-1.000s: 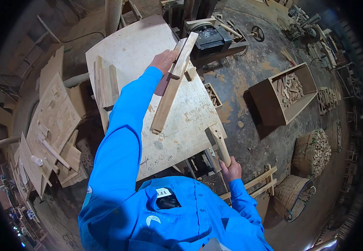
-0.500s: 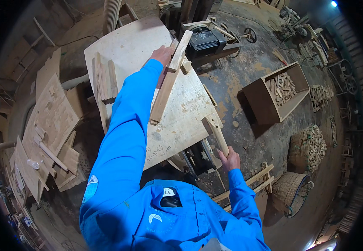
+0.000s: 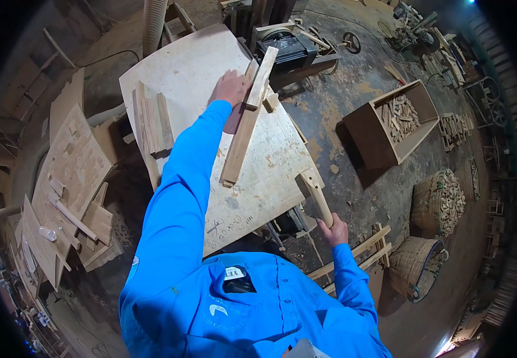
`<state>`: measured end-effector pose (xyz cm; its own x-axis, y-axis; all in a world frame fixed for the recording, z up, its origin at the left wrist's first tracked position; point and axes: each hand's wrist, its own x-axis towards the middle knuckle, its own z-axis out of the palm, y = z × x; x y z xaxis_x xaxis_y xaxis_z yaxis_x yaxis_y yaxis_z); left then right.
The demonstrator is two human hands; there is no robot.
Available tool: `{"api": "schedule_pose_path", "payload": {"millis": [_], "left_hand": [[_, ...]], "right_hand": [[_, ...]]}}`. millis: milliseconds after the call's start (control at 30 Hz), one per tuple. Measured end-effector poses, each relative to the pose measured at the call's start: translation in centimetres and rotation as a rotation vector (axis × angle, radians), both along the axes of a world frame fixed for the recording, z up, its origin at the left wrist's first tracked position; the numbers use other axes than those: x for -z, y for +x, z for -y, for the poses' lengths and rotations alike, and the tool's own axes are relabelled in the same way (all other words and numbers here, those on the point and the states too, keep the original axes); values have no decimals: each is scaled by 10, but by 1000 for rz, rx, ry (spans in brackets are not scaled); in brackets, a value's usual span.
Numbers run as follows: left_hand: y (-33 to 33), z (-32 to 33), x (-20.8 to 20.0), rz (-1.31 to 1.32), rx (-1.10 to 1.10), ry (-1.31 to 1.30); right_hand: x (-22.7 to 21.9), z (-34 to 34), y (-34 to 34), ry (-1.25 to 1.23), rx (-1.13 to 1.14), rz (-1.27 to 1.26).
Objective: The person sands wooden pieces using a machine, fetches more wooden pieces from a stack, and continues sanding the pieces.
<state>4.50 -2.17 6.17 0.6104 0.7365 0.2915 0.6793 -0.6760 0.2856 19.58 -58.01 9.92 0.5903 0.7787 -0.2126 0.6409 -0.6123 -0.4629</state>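
My left hand (image 3: 232, 88) reaches palm down over the pale worktable (image 3: 258, 194), its partly bent fingers beside a short wooden strip (image 3: 251, 70). That strip lies along the left side of a long wooden bar (image 3: 242, 140) set at a slant. Another pale wood piece (image 3: 263, 77) sits on the bar's far end, with a small block (image 3: 271, 102) to its right. A reddish flat surface shows between my left forearm and the bar. At the table's near right corner, my right hand (image 3: 334, 231) is closed around the near end of a pale, slightly curved wooden piece (image 3: 316, 197).
Several wooden boards (image 3: 153, 122) lie at the table's left edge. Beyond stand a motor (image 3: 285, 51) and a ribbed hose (image 3: 154, 27). On the right are a box of offcuts (image 3: 369, 134) and two baskets (image 3: 428, 206). Large sheets (image 3: 79, 155) lean at left.
My left hand has slid back toward me along the short strip, uncovering more of it. My right hand still grips the curved piece. The whole view has shifted slightly.
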Motion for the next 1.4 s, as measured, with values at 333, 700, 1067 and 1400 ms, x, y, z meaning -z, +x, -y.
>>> {"api": "schedule_pose_path", "payload": {"millis": [333,700,1067,1400], "left_hand": [[33,12,-8,377,-288,-285],[20,-13,-3,244,-370,-35],[-17,-1,7,270,57,-86],[16,-9,3,255,143,-158]], "right_hand": [[-6,1,3,-55,-7,-8],[-13,0,4,-51,13,-79],[-21,-4,8,-96,6,-89],[-10,-2,4,-123,25,-79]]}}
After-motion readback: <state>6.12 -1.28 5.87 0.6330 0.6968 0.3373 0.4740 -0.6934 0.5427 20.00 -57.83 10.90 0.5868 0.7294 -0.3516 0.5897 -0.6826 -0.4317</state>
